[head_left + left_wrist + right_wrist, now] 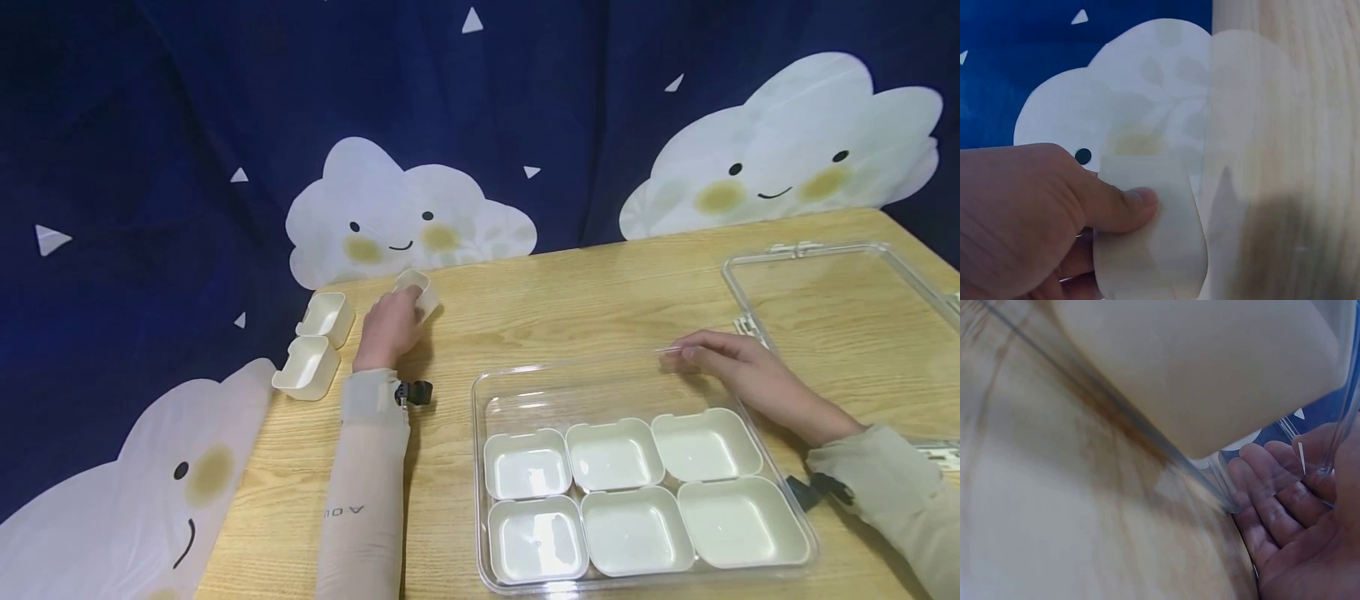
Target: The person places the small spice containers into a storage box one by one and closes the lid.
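My left hand (388, 333) pinches a small cream bin (428, 298) near the table's back edge. In the left wrist view, the thumb lies across that bin's side, and the other fingers are mostly hidden behind it. Two similar bins, one farther back (330, 314) and one nearer (307, 368), stand just left of this hand. My right hand (750, 379) holds the back right corner of a clear plastic box (480, 467). Its fingers curl around the corner and show through the plastic in the right wrist view. Several cream bins (637, 533) sit in two rows inside the box.
A clear lid-like frame (810, 252) with white latches (750, 327) lies on the wooden table (570, 308) at the right. Behind the table and along its left side hangs a dark blue cloth (225, 100) with white clouds.
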`<act>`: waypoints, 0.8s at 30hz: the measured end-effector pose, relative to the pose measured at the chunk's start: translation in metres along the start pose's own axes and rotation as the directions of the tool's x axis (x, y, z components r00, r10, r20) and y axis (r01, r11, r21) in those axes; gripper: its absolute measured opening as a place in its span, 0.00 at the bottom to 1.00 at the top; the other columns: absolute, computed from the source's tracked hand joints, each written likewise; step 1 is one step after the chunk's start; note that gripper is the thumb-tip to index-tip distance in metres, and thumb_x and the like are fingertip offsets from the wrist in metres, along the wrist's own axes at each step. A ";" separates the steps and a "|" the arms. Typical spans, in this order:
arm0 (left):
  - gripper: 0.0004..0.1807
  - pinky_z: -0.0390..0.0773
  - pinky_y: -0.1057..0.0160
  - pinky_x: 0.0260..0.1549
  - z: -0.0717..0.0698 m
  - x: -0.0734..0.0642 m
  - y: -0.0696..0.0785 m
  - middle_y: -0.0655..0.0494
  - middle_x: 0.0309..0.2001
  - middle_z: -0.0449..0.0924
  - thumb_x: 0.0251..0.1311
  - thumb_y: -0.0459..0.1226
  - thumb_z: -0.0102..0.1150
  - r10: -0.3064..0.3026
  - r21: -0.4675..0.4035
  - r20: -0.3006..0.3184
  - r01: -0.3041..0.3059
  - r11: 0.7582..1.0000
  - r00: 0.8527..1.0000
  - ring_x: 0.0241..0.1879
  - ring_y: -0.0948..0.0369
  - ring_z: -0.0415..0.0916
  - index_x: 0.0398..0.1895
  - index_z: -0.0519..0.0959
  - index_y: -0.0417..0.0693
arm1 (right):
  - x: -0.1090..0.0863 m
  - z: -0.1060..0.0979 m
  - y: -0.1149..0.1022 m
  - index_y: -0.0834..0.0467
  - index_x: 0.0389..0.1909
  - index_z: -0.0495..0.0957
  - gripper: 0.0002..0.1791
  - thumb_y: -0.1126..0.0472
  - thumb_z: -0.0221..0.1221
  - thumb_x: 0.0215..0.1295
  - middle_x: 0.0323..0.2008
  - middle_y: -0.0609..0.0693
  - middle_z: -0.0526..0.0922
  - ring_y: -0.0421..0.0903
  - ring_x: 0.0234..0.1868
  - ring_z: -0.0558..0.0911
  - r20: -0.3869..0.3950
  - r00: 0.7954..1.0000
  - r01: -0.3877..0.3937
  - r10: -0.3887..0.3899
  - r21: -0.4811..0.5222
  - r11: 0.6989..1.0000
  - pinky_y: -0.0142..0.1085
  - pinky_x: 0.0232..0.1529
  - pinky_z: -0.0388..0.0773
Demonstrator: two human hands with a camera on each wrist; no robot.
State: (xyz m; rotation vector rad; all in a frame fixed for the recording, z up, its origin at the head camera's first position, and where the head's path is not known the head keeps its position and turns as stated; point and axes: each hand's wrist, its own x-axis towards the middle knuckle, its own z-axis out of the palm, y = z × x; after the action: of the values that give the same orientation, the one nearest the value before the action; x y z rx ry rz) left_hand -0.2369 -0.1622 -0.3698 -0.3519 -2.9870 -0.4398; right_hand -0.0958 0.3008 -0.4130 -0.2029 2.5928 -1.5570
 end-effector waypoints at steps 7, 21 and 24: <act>0.14 0.80 0.42 0.40 -0.009 -0.001 0.011 0.39 0.46 0.86 0.71 0.32 0.53 0.024 -0.046 -0.006 -0.024 0.999 1.000 0.37 0.44 0.80 0.57 0.79 0.43 | 0.000 0.000 0.000 0.55 0.58 0.81 0.18 0.50 0.49 0.82 0.52 0.44 0.90 0.29 0.53 0.85 -0.006 1.000 0.001 -0.001 -0.012 1.000 0.18 0.54 0.74; 0.17 0.83 0.40 0.44 -0.024 -0.006 0.035 0.40 0.47 0.87 0.70 0.33 0.58 0.125 -0.045 -0.071 -0.128 0.991 0.990 0.43 0.41 0.85 0.60 0.80 0.48 | -0.001 0.001 -0.002 0.55 0.58 0.81 0.18 0.50 0.49 0.82 0.52 0.44 0.90 0.30 0.52 0.86 -0.001 1.000 0.002 -0.002 -0.011 1.000 0.19 0.54 0.76; 0.18 0.82 0.40 0.48 -0.029 -0.008 0.042 0.41 0.47 0.88 0.70 0.33 0.58 0.147 -0.036 -0.080 -0.151 0.988 0.986 0.45 0.41 0.85 0.62 0.79 0.49 | -0.001 0.001 -0.003 0.55 0.58 0.81 0.18 0.50 0.49 0.82 0.52 0.44 0.90 0.30 0.52 0.86 -0.003 1.000 0.002 -0.002 -0.011 1.000 0.18 0.54 0.76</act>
State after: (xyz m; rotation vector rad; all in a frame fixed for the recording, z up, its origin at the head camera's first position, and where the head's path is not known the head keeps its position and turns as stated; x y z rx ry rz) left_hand -0.2168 -0.1330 -0.3322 -0.5451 -2.8552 -0.4887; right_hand -0.0945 0.2991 -0.4107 -0.2049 2.6050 -1.5446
